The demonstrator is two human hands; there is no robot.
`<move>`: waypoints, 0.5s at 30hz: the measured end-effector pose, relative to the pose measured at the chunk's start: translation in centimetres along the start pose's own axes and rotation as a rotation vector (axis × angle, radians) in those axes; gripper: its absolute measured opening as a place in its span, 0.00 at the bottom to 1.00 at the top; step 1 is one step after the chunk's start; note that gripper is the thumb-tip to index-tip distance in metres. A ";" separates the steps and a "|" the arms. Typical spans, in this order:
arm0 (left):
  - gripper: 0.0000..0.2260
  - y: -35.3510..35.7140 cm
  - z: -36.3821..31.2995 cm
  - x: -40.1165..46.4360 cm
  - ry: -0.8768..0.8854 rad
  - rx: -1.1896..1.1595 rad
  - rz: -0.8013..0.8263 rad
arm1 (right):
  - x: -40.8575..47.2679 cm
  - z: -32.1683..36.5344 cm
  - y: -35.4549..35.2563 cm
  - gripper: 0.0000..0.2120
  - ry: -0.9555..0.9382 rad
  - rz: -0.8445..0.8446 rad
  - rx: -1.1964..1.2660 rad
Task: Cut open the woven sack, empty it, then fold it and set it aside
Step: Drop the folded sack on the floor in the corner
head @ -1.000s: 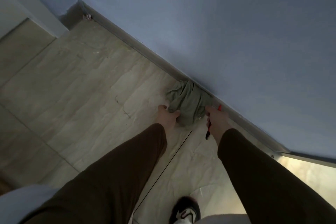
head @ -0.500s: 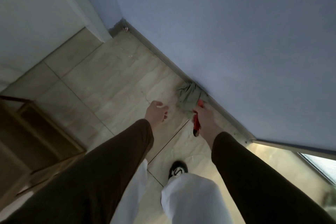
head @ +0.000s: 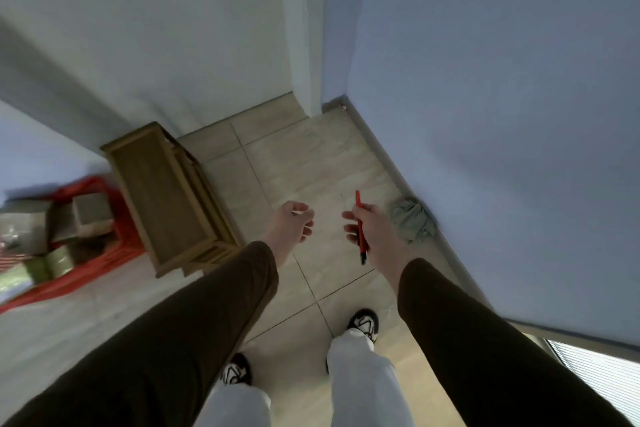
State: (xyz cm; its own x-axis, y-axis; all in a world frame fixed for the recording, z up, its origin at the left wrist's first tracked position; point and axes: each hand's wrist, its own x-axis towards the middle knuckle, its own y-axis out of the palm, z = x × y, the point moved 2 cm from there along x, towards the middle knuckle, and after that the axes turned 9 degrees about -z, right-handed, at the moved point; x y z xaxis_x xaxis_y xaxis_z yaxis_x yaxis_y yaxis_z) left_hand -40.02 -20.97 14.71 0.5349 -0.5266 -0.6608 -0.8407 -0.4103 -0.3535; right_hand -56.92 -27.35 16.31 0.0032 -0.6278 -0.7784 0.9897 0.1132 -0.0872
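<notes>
Here the sack (head: 412,220) lies bunched in a greenish heap on the tiled floor (head: 294,163), tucked against the skirting of the blue wall (head: 502,114) at about three o'clock from the hands; it looks crumpled rather than neatly folded, and neither hand touches it. Parking it at the wall's foot probably keeps it off the walking path. The right hand (head: 370,229) curls round a red cutter (head: 360,229), its long body running roughly from twelve to six o'clock; whether a blade is out is too small to tell. The left hand (head: 292,224) hangs beside it, fingers loosely curled and holding nothing. At nine o'clock stands a wooden stool (head: 166,198), and beyond it a red crate (head: 93,253) holding wrapped blocks, blurred. Open floor runs between the stool and the wall towards the far corner at twelve o'clock, wide enough to step through. I judge the task nearly finished, with the cutter wanting a safe place next.
</notes>
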 end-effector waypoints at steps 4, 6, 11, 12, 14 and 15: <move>0.07 -9.8 2.9 -2.2 -0.042 -0.104 -0.041 | -5.4 -2.4 6.8 0.07 -0.020 0.046 -0.037; 0.07 -14.6 5.1 -3.3 -0.076 -0.154 -0.061 | -8.1 -4.1 10.0 0.08 -0.027 0.040 -0.043; 0.04 -23.6 9.6 -5.3 -0.130 -0.211 -0.124 | -13.5 -7.6 16.3 0.07 0.011 0.016 -0.036; 0.03 -24.7 10.2 -5.4 -0.137 -0.228 -0.136 | -14.2 -8.1 17.3 0.07 0.026 0.017 -0.039; 0.03 -26.4 11.2 -5.6 -0.146 -0.253 -0.152 | -14.9 -8.9 19.0 0.08 0.055 0.020 -0.062; 0.03 -27.2 11.7 -5.6 -0.146 -0.260 -0.158 | -15.1 -9.2 19.9 0.08 0.059 0.024 -0.085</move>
State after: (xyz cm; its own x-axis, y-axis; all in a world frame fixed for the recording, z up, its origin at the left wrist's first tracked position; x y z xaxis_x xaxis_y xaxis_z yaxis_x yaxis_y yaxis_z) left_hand -21.13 1.83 20.32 0.6229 -0.3372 -0.7059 -0.6886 -0.6646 -0.2902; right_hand -38.56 -8.54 20.60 0.0155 -0.5778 -0.8161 0.9738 0.1940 -0.1188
